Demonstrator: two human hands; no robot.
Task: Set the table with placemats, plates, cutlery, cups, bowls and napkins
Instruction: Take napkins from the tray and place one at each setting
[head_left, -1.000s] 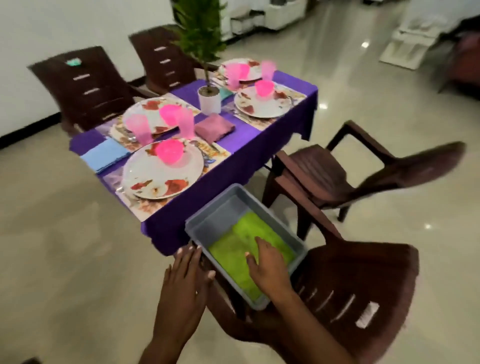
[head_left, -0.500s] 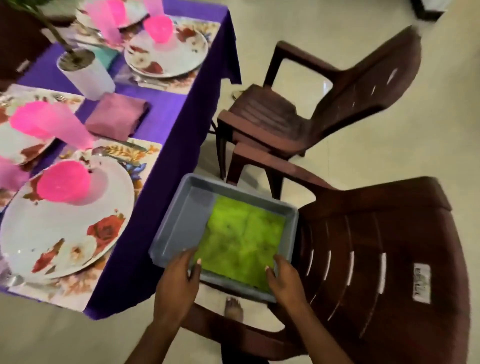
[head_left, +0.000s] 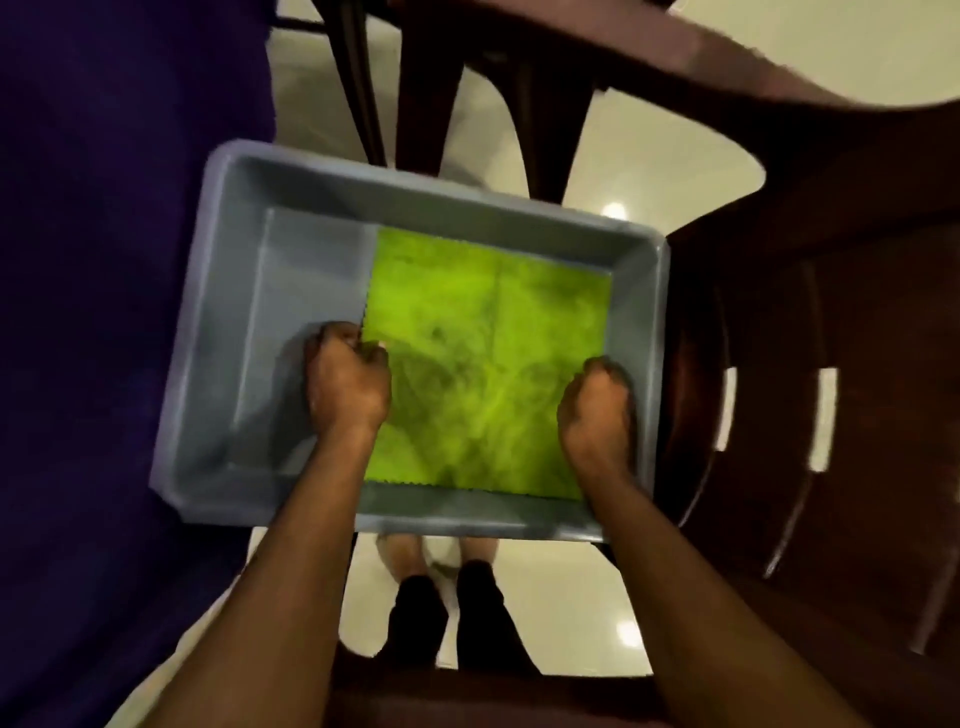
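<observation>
A bright green napkin (head_left: 488, 332) lies flat in the right part of a grey plastic tub (head_left: 223, 322). Both my hands are inside the tub. My left hand (head_left: 348, 384) pinches the napkin's left edge with curled fingers. At the napkin's right edge, beside the tub's right wall, my right hand (head_left: 597, 410) has its fingers curled down; they seem to grip that edge, though the fingertips are hidden. The set table top is out of view.
The purple tablecloth (head_left: 104, 260) hangs along the left, touching the tub's left side. A dark brown plastic chair (head_left: 831, 364) stands at the right, and another chair (head_left: 519, 78) is above. My feet (head_left: 441, 566) stand on the pale tiled floor below the tub.
The view has tilted down and closed in on the tub, so the table top is gone from sight. Both hands moved into the tub and curled onto the napkin's left and right edges.
</observation>
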